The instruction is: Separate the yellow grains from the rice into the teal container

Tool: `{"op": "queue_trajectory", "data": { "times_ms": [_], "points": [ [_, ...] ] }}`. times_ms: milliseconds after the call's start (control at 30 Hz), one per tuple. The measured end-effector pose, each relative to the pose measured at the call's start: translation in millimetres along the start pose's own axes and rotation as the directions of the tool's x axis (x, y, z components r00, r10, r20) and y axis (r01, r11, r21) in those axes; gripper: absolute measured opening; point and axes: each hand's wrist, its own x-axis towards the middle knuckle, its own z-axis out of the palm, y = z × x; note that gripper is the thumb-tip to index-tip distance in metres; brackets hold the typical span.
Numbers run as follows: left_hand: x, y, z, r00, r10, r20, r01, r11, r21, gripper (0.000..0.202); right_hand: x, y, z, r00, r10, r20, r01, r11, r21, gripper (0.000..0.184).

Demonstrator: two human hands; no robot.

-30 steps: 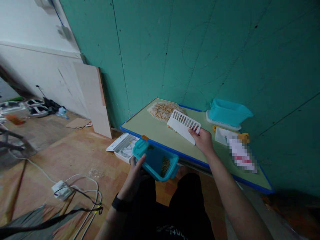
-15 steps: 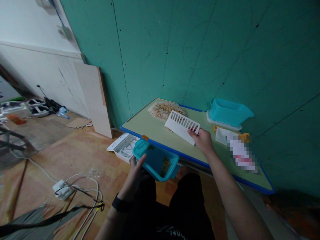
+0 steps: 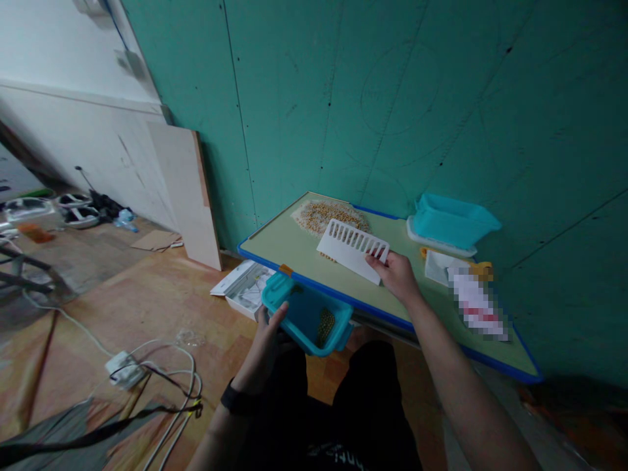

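Observation:
My right hand [image 3: 396, 275] grips a flat white slotted scraper [image 3: 350, 255] by its right end, low over the table. A few yellow grains [image 3: 328, 256] show at the scraper's lower left edge. Behind it lies a spread pile of yellow and whitish grains [image 3: 328, 214], partly covered by the slotted edge. My left hand [image 3: 269, 327] is closed on the left rim of a blue plastic container [image 3: 304, 320], held just below the table's front edge. Inside the container, a small heap of greenish-yellow grains [image 3: 325, 326] sits toward the right.
On the table [image 3: 275, 242], at the right rear, stands a turquoise bin [image 3: 454, 219] on a white lid. Nearby are a white card-like piece [image 3: 436, 267] and a blurred packet [image 3: 475, 301]. An opened white box [image 3: 245, 291] and a power strip [image 3: 125, 369] with cables lie on the floor.
The scraper has shifted slightly left and toward me, with a few yellow grains now showing at its lower left edge. My left hand and the container stay put.

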Motion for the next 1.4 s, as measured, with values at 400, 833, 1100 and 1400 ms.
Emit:
{"op": "queue_trajectory", "data": {
  "times_ms": [400, 833, 1100, 1400],
  "points": [
    [-3.2, 4.9, 1.5, 1.0, 0.014, -0.014, -0.015, 1.0, -0.006, 0.074, -3.2, -5.1, 2.4, 0.998, -0.035, 0.048, 0.031, 0.997, 0.075, 0.05],
    [-1.8, 7.3, -0.7, 0.998, -0.043, -0.035, 0.042, 0.999, -0.021, 0.08, -7.4, -4.4, -2.2, 0.998, -0.026, 0.056, 0.021, 0.995, 0.096, 0.053],
    [0.5, -1.4, -2.6, 0.998, -0.066, 0.012, 0.066, 0.998, -0.002, 0.096, -30.2, -3.6, -22.5, 1.0, -0.02, 0.012, 0.02, 0.999, 0.048, 0.05],
    [2.0, -2.4, 0.5, 0.996, -0.082, 0.047, 0.082, 0.997, 0.003, 0.089, -68.0, -16.3, -36.9, 0.994, -0.099, 0.049, 0.1, 0.995, -0.012, 0.045]
  ]
}}
